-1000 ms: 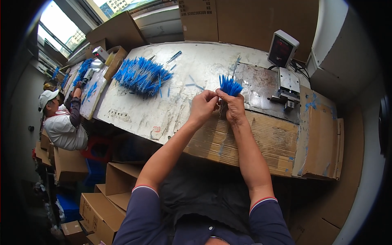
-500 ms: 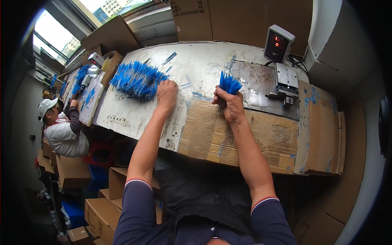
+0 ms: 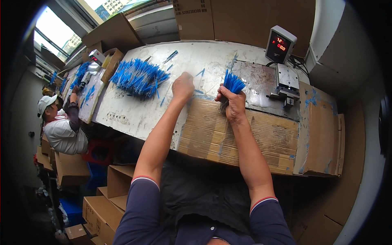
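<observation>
My right hand point(image 3: 234, 104) is closed around an upright bundle of thin blue-topped strands point(image 3: 234, 83), their pale lower ends showing beneath the fingers. To its left, my left hand point(image 3: 183, 86) is curled in over the white table and smeared by motion. Whatever its fingers hold is hidden. A large heap of similar blue and pale strands point(image 3: 139, 77) lies farther left. Between the heap and my hands, a few loose blue pieces point(image 3: 200, 72) are scattered.
A metal plate point(image 3: 255, 77) bears a small metal fixture point(image 3: 287, 79) at right, with a red-digit display box point(image 3: 281, 44) behind. Flattened cardboard point(image 3: 245, 134) covers the near table edge. A blue-handled tool point(image 3: 170, 56) lies at the back. A co-worker point(image 3: 63, 130) works at far left.
My left hand has moved right, away from the heap and toward the bundle. My right hand has shifted slightly right with the bundle. The display's digits have changed.
</observation>
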A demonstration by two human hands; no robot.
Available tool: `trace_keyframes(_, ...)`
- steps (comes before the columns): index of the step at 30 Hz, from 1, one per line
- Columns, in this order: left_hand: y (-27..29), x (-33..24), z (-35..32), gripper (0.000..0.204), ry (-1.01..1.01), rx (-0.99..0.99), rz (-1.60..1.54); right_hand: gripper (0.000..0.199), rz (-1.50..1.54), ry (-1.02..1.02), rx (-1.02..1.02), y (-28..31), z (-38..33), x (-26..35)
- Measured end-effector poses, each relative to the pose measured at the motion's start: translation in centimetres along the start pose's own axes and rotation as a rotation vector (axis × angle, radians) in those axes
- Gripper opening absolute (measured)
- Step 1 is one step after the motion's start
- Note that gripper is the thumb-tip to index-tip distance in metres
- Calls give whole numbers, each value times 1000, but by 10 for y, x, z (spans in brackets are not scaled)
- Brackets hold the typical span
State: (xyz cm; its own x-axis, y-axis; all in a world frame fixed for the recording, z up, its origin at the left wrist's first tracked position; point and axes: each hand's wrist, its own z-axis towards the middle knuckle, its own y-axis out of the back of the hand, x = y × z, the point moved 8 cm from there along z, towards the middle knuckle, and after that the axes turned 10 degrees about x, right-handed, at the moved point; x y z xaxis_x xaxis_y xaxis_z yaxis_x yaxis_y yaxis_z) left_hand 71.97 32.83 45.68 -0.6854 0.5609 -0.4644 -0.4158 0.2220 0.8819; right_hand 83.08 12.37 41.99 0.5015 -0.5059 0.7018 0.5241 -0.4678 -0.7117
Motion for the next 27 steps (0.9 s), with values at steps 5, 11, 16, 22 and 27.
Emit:
trace_keyframes(5,-14,-23,12,21,52,63,28,20,8,-17,-13,4,-1,0)
trace_keyframes(11,-33,-37,18,24,-110,178,394,15,0,-26,15,0,0,0)
trace_keyframes(16,-13,-37,-2,23,-122,58,46,14,-2,13,-60,10,2,2)
trace_keyframes(22,1,-86,-63,18,-372,121,-23,17,-84,6,-69,10,0,0)
trace_keyframes(27,21,-108,-84,12,-630,49,50,18,-43,-56,-27,2,0,-5)
